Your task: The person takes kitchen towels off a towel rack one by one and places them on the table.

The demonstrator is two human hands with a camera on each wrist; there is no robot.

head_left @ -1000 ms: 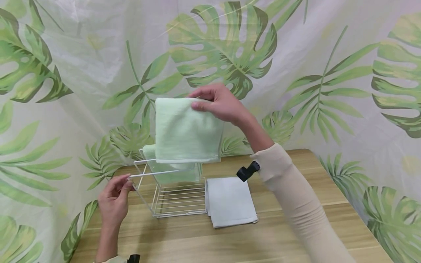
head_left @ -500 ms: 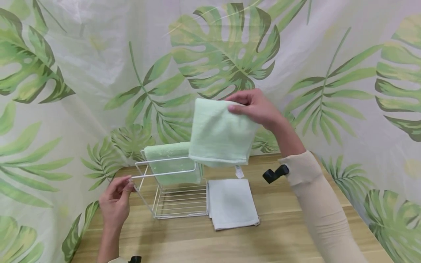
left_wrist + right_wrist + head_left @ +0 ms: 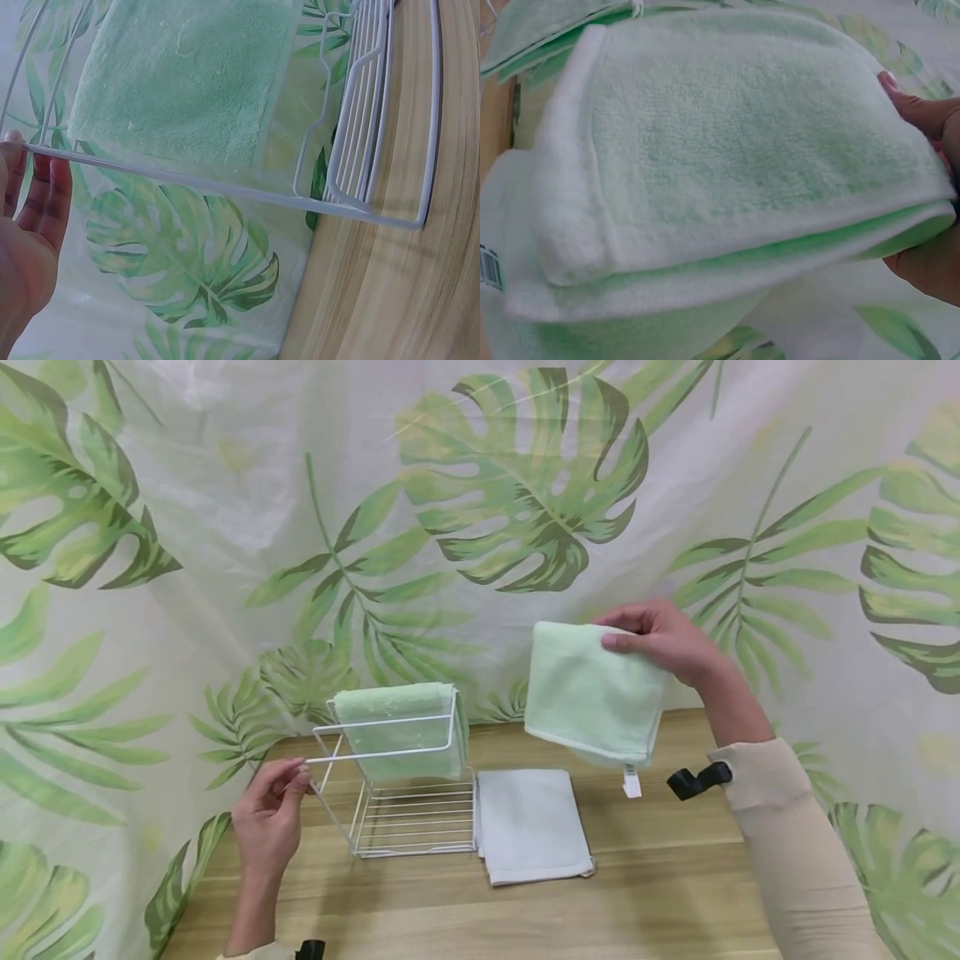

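In the head view my right hand (image 3: 660,639) pinches a folded light green towel (image 3: 592,693) by its top edge, thumb in front. The towel hangs in the air right of the rack, with a white tag (image 3: 632,782) dangling below it. The right wrist view shows its fluffy layers (image 3: 742,142) close up. My left hand (image 3: 272,818) pinches the front left corner of a white wire rack (image 3: 390,756). In the left wrist view, fingertips (image 3: 54,176) meet the rack's wire. Another light green towel (image 3: 397,727) drapes over the rack's rear bar.
A folded pale grey-white cloth (image 3: 532,827) lies on the wooden table (image 3: 420,910), right against the rack's lower wire shelf (image 3: 420,827). Behind the table hangs a leaf-print curtain (image 3: 480,527).
My right hand has carried the held towel right and somewhat down, away from above the rack, uncovering the draped towel. The left hand keeps its hold on the rack's corner.
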